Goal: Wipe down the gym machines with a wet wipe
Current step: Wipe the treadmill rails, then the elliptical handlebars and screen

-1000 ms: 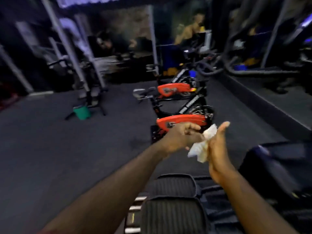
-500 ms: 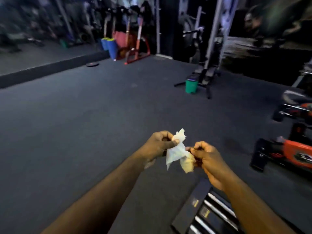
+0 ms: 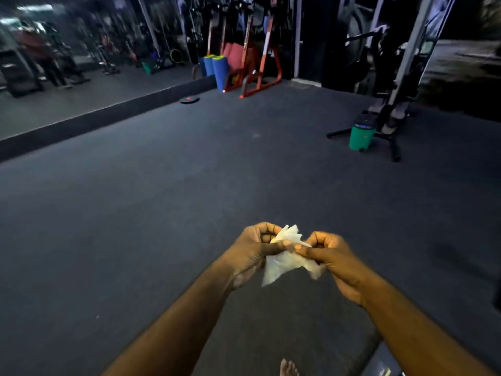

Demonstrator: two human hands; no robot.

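Wet wipe [image 3: 284, 263]: lower centre of frame, crumpled, held in the air between both hands above the dark floor [image 3: 162, 199].

Left hand [image 3: 254, 248]: thumb and curled fingers pinch the wipe's upper left part.
Right hand [image 3: 333, 256]: curled fingers pinch its right side.

No machine is being touched. The upright machine [image 3: 398, 77] stands at upper right with a green bucket [image 3: 362, 137] just beside its base. The red frame [image 3: 260, 63] at upper centre is well apart from the hands.

Judgement: the step in hand looks like opening out or refolding the wipe before the next surface. To do it well:
- Draw the pinched edges apart gently (a thin wet sheet probably tears if jerked).
- Fold it into a flat pad with an unused face outward.
- Pass the pad to one hand, so the other is free to steady a machine part.
- Keep it off the floor.

Whether the wipe is damp enough cannot be told from this view.
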